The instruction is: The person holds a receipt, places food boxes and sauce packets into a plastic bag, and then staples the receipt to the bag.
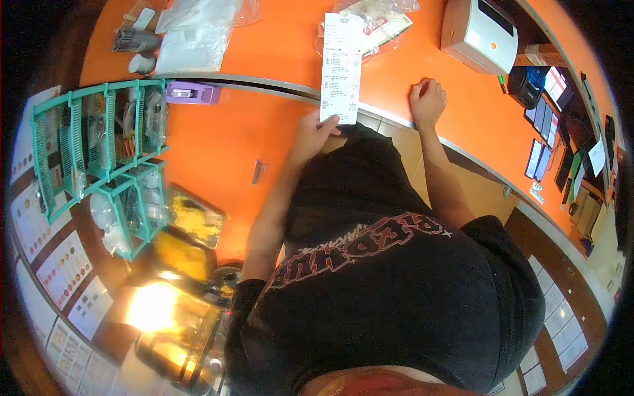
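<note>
A long printed receipt (pixel 341 72) is pinched by its lower end between the fingers of my left hand (pixel 312 137), held up over the counter edge in front of me. My right hand (pixel 428 103) rests on the orange counter (pixel 389 89) to the right, its fingers curled into a loose fist with nothing visible in them. Behind the top of the receipt lies a clear plastic bag with papers (pixel 389 30).
Left are a purple tape dispenser (pixel 191 93), a green rack (pixel 109 132), trays of yellow food (pixel 195 218) and a bright lamp (pixel 153 307). Plastic bags (pixel 195 39) lie at the back. A white printer (pixel 482 39) and several phones (pixel 538 158) are right.
</note>
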A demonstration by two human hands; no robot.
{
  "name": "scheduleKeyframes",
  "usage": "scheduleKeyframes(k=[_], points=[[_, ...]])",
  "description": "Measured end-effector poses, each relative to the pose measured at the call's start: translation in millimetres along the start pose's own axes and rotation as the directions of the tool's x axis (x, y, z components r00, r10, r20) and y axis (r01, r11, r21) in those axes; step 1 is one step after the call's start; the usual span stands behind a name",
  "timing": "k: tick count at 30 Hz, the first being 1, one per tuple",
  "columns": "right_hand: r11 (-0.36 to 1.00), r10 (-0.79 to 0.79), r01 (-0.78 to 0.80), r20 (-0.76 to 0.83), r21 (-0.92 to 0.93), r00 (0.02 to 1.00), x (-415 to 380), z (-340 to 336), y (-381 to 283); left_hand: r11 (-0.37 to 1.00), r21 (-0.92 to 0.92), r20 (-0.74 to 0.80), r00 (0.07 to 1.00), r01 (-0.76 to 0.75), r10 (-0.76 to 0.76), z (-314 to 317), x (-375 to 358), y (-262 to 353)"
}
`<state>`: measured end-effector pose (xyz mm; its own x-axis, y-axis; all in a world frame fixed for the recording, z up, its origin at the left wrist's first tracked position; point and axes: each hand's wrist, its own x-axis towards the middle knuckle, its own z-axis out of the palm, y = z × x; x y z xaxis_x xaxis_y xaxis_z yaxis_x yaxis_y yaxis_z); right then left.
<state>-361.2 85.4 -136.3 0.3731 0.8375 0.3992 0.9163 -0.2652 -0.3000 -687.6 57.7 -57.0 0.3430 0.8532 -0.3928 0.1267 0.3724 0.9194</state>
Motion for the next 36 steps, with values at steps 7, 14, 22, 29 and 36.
scheduleKeyframes(k=[7, 14, 22, 29, 36], points=[[1.000, -0.021, 0.021, -0.007, 0.004, 1.000, -0.2, 0.0, 0.3, 1.000, 0.003, 0.005, 1.000, 0.021, -0.021, -0.9, 0.8, -3.8], [1.000, -0.006, 0.006, 0.018, -0.018, 1.000, 0.0, 0.4, 1.0, 0.999, -0.002, 0.003, 0.999, 0.033, -0.033, -0.6, -0.2, -3.3], [1.000, 0.002, -0.002, 0.035, 0.003, 0.999, -0.4, -2.9, -1.1, 1.000, 0.012, -0.004, 1.000, 0.012, -0.012, -0.2, -1.2, -1.8], [1.000, -0.006, 0.006, 0.003, 0.001, 1.000, -1.1, -2.3, -2.1, 1.000, 0.023, 0.000, 1.000, 0.004, -0.004, 0.4, -3.6, 6.2], [1.000, -0.009, 0.009, 0.016, -0.007, 1.000, -1.2, -0.7, 0.3, 1.000, 0.028, -0.035, 0.999, -0.013, 0.014, 0.6, -0.1, -2.5]])
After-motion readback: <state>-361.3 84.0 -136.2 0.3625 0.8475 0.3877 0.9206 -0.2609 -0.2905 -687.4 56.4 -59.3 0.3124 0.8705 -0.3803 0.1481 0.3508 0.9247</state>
